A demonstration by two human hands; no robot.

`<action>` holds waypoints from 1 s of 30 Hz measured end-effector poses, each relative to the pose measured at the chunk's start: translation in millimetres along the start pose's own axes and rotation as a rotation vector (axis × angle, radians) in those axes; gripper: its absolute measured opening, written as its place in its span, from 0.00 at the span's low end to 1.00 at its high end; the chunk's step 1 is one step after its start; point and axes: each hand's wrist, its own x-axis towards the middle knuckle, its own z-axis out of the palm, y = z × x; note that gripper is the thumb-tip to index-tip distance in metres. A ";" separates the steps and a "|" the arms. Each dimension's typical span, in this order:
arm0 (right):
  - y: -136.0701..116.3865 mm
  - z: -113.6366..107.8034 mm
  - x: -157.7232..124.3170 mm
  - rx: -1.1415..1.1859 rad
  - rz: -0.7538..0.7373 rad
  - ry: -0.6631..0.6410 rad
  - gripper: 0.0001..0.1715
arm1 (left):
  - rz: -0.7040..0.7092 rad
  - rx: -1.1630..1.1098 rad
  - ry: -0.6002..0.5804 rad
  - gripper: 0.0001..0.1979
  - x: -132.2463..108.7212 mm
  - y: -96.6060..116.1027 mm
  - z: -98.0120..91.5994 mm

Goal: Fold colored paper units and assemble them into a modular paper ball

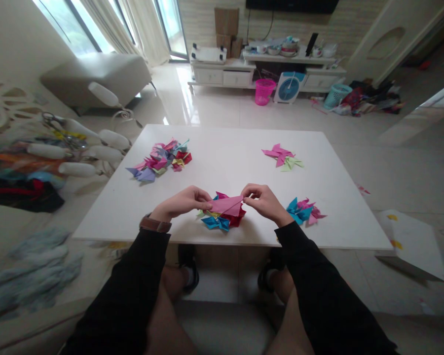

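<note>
A pink folded paper is stretched between my two hands, just over a small heap of folded paper pieces near the table's front edge. My left hand pinches its left end, and a brown band circles that wrist. At the right corner, the fingertips of my right hand are closed on the same paper. Below it show a blue folded piece and a red one; the pink sheet hides part of the heap.
The white table also carries a large pile of colourful origami at the left. Pink and light green pieces lie at the back right, and blue and pink ones sit right of my right hand. A white box stands beyond the right edge.
</note>
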 end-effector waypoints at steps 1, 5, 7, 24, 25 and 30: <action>0.4 -0.3 0.1 -0.002 -0.004 0.001 0.07 | 0.001 -0.001 -0.001 0.15 0.0 -0.2 -0.1; 2.7 -1.8 0.5 0.016 -0.004 0.000 0.07 | 0.001 -0.020 0.019 0.15 0.0 -0.1 0.1; 5.3 -4.1 1.2 0.051 0.016 -0.015 0.07 | 0.001 -0.031 0.033 0.15 0.1 -0.5 -0.3; 1.3 14.9 2.9 0.154 0.172 0.067 0.16 | 0.001 -0.040 0.070 0.15 2.1 -2.6 0.4; 2.4 15.4 3.9 0.166 0.174 0.070 0.15 | 0.000 -0.040 0.068 0.15 2.1 -3.4 -0.1; 4.0 9.3 6.0 0.328 0.187 0.064 0.09 | -0.005 -0.028 0.083 0.16 2.2 -7.5 -3.5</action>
